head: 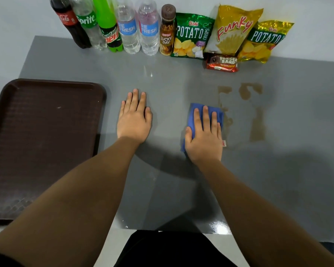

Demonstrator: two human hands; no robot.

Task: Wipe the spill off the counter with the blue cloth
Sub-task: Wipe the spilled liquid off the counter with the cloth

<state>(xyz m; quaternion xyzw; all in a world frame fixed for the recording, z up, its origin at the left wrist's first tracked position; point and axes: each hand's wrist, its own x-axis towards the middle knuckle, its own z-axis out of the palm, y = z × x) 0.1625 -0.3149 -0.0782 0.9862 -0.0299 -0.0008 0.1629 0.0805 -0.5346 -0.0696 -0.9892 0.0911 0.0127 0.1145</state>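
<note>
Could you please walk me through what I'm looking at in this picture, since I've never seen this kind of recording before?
There is no machine: a person wears a camera on the head, looking down at their own arms. The right hand presses flat on a blue cloth on the grey counter; it has no closed grip on it. The left hand rests flat and empty. Brown spill patches lie right of the cloth. A dark tray sits at left. Bottles and snack bags line the back wall.

Right hand [204,137] hides most of blue cloth [197,110]; tray [46,85] cut off at left edge.
</note>
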